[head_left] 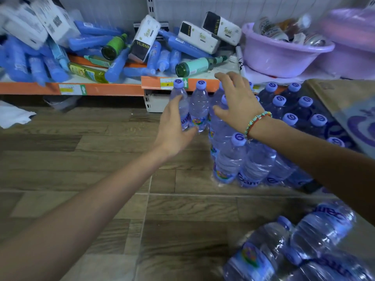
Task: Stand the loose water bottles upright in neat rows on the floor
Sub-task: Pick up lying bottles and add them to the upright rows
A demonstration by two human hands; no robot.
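1. The fingers (179,102) of the left hand (174,128) are curled loosely around the side of an upright water bottle (180,106), with the thumb laid low across the front of the neighbouring bottle (198,106).
2. The fingers (225,80) of the right hand (237,100) are spread wide and held over the caps of the next upright bottles; whether they are touched cannot be told. A beaded bracelet (256,123) is worn on that wrist.
3. The two bottles at the left hand are stood side by side on the wooden floor (81,159), just in front of a low shelf edge.
4. To their right, a block of upright water bottles (284,118) with purple caps is stood in rows on the floor.
5. At the lower right, a heap of loose water bottles (304,240) is seen lying on its side on the floor.
6. Behind, an orange-edged shelf (101,89) is piled with blue bottles, green glass bottles and white tissue packs (145,37).
7. A lilac plastic basin (280,55) is seen at the upper right, and a cardboard sheet (345,102) is leaned at the right edge.
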